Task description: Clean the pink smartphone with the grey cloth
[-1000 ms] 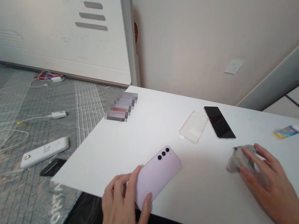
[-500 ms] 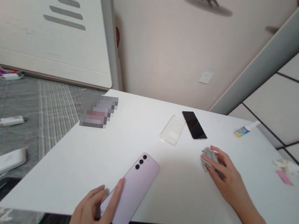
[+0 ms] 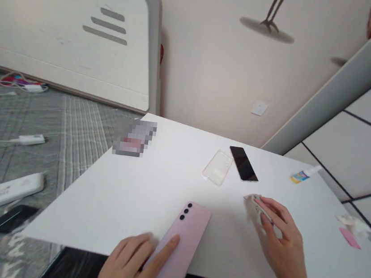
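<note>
Lying beyond pink phone [image 3: 188, 247]: clear case [image 3: 218, 167]

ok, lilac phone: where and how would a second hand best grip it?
Likely across both long edges just below the camera lenses, coming down from the right. The lilac phone is a slim slab, back up, so its edges suit a pinch; the left hand takes the near-left part, leaving the camera end uncovered.

White headboard [image 3: 64, 52] with 3 slots [image 3: 108, 25], wall socket [image 3: 259, 108], white charger [image 3: 31, 139] on grey bedding [image 3: 81, 121], pink slip [image 3: 349, 238]
</note>
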Demonstrator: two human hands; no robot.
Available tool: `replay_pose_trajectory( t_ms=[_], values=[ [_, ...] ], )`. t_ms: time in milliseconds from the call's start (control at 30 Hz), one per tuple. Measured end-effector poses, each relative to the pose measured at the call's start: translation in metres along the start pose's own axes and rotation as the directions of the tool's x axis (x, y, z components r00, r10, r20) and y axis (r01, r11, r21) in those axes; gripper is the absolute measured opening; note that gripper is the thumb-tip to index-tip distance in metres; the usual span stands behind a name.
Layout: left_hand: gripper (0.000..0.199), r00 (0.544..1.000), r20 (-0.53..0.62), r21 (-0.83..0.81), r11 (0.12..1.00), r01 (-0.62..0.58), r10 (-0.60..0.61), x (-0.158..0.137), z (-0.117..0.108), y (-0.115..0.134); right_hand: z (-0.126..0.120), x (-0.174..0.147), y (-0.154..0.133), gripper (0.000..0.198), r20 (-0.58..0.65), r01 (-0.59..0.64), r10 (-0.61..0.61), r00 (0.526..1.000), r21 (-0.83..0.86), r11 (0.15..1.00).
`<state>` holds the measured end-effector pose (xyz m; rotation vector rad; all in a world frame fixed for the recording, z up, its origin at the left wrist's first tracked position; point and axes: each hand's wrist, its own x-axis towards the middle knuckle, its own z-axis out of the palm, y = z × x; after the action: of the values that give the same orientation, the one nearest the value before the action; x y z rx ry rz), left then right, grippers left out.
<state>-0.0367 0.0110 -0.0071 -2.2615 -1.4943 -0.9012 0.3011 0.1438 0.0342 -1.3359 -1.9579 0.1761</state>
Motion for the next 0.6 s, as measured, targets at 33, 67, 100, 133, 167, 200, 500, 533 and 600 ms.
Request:
replay_pose_trajectory(
  t_ms=[33,67,100,133,167,200,500,533,600],
  values=[
    [0.044,0.999,-0.029,-0.045,0.999,0.024,-0.025,0.004,0.002,0.005,0.003,-0.001,-0.013,0.030,-0.023,0.021,-0.020,1.000,0.020,1.000],
    [0.041,0.997,-0.044,-0.087,0.995,0.057,-0.061,0.009,0.004,0.011,0.007,-0.001,-0.027,0.031,-0.027,0.066,-0.065,0.998,0.038,0.997],
    [0.039,0.995,-0.048,-0.117,0.989,0.085,-0.091,0.014,0.007,0.015,0.012,-0.002,-0.040,0.034,-0.012,0.129,-0.129,0.992,0.058,0.990],
    [0.037,0.993,-0.040,-0.132,0.986,0.107,-0.113,0.018,0.008,0.019,0.018,-0.003,-0.054,0.038,0.019,0.195,-0.197,0.980,0.080,0.978],
    [0.035,0.991,-0.035,-0.136,0.983,0.121,-0.126,0.021,0.010,0.022,0.024,-0.004,-0.066,0.042,0.049,0.252,-0.258,0.965,0.108,0.962],
    [0.034,0.991,-0.030,-0.135,0.983,0.125,-0.130,0.024,0.010,0.024,0.031,-0.005,-0.078,0.045,0.075,0.298,-0.311,0.948,0.144,0.944],
    [0.026,0.980,-0.076,-0.164,0.971,0.172,-0.186,0.027,0.013,0.027,0.053,-0.010,-0.099,0.054,0.248,0.583,-0.577,0.778,0.057,0.811],
    [0.027,0.978,-0.065,-0.163,0.969,0.184,-0.197,0.027,0.014,0.027,0.052,-0.010,-0.098,0.055,0.248,0.552,-0.541,0.803,0.030,0.833],
    [0.028,0.972,-0.095,-0.184,0.963,0.196,-0.216,0.027,0.015,0.027,0.050,-0.011,-0.098,0.056,0.280,0.604,-0.595,0.754,0.062,0.794]
  ],
)
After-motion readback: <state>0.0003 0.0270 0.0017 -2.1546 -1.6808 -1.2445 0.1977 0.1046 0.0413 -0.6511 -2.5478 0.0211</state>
